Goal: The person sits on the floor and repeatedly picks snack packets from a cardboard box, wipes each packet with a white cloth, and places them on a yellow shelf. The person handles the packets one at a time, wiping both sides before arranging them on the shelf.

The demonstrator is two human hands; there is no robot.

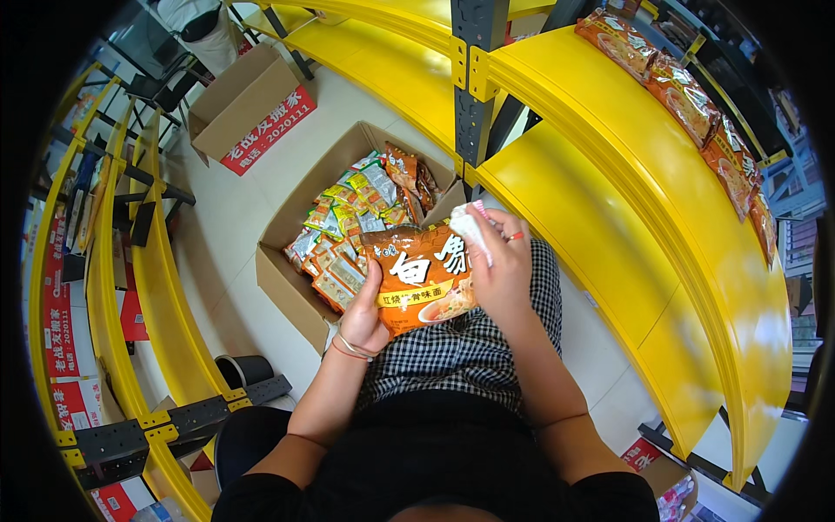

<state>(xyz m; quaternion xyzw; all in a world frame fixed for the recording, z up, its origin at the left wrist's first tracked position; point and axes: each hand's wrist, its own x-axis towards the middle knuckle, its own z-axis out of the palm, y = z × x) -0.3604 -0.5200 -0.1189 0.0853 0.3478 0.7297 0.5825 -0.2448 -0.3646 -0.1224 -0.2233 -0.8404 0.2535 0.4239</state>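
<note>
An orange packet of instant noodles (417, 284) is held above my lap. Its left edge is gripped by my left hand (365, 320), thumb on the front face. My right hand (499, 267) pinches a crumpled white and pink tissue or cloth (471, 228) against the packet's upper right part and covers that end of it. Just beyond the packet stands an open cardboard box (287, 280) on the floor. Inside lie several small green, yellow and white food packets (355, 196), and more orange noodle packets (401, 166) rest in its far right corner.
To my right, a yellow metal shelf (626, 150) bears a row of orange noodle packets (682, 98), with a lower shelf (587, 235) beneath. A dark post (471, 124) rises ahead. Another cardboard box (241, 98) stands farther off, near a person (202, 32). More yellow shelving (176, 313) runs along my left.
</note>
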